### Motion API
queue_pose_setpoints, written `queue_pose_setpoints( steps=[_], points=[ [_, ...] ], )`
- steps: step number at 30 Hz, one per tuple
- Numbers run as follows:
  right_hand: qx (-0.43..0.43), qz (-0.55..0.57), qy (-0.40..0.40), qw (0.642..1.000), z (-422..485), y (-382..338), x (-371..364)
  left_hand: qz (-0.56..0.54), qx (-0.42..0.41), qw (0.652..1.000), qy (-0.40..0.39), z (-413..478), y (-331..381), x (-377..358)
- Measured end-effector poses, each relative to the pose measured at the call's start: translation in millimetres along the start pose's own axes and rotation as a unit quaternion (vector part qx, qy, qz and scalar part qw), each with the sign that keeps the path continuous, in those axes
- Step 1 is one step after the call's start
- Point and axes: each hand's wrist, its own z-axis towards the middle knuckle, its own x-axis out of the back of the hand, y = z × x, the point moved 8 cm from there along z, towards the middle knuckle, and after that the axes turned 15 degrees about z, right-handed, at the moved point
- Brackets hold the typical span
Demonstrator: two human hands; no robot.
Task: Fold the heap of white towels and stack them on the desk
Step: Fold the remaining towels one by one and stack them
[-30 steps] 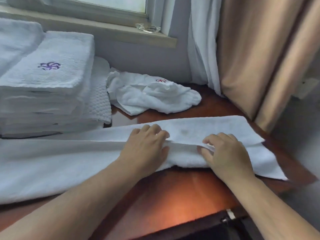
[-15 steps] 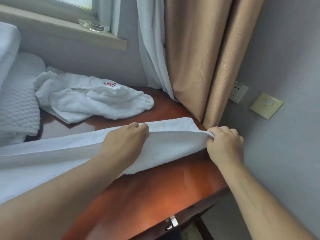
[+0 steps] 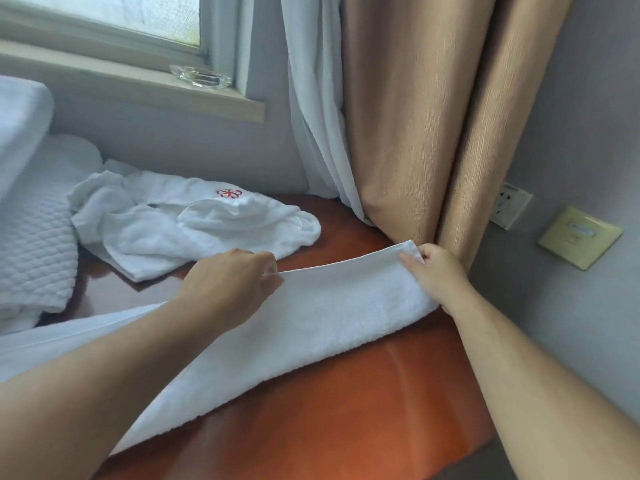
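Towel (image 3: 346,306) edge pinched by left hand (image 3: 228,282) and right hand (image 3: 436,271); red emblem (image 3: 229,193) on heap (image 3: 166,233)

The long towel (image 3: 346,306) is white terry cloth, matt and nubbly, as is the crumpled towel (image 3: 194,233) far left of it, which bears a red stitched emblem. The desk (image 3: 346,417) is reddish-brown wood, smooth and glossy. At left a white quilted cloth (image 3: 31,251) shows a raised diamond pattern, the ashtray (image 3: 201,76) on the sill (image 3: 121,84) is clear glass, and the tan curtain (image 3: 408,116) is matt, finely ribbed cloth.
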Motion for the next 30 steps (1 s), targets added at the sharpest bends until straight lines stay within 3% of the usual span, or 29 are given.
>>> queue_pose_setpoints(
  steps=[5, 11, 16, 21, 26, 30],
  points=[
    [-0.014, -0.111, -0.029, 0.993, 13, 9, -25, 0.002, 0.028, 1.000, 0.000, -4, -6, -15],
    [0.055, -0.173, 0.077, 0.980, 1, -5, -27, 0.003, 0.056, 0.998, -0.004, -16, -33, -28],
    [0.134, -0.305, 0.106, 0.937, -21, -44, -54, 0.010, 0.033, 0.999, 0.005, -25, -36, -24],
    [0.247, -0.240, 0.089, 0.935, -79, -101, -115, 0.055, -0.048, 0.997, -0.012, -66, -49, -10],
    [0.304, -0.130, 0.014, 0.943, -153, -156, -183, 0.043, 0.036, 0.994, -0.097, -139, -122, 1],
    [0.338, -0.086, -0.061, 0.935, -206, -197, -226, 0.066, 0.094, 0.986, -0.118, -194, -179, 12]
  ],
)
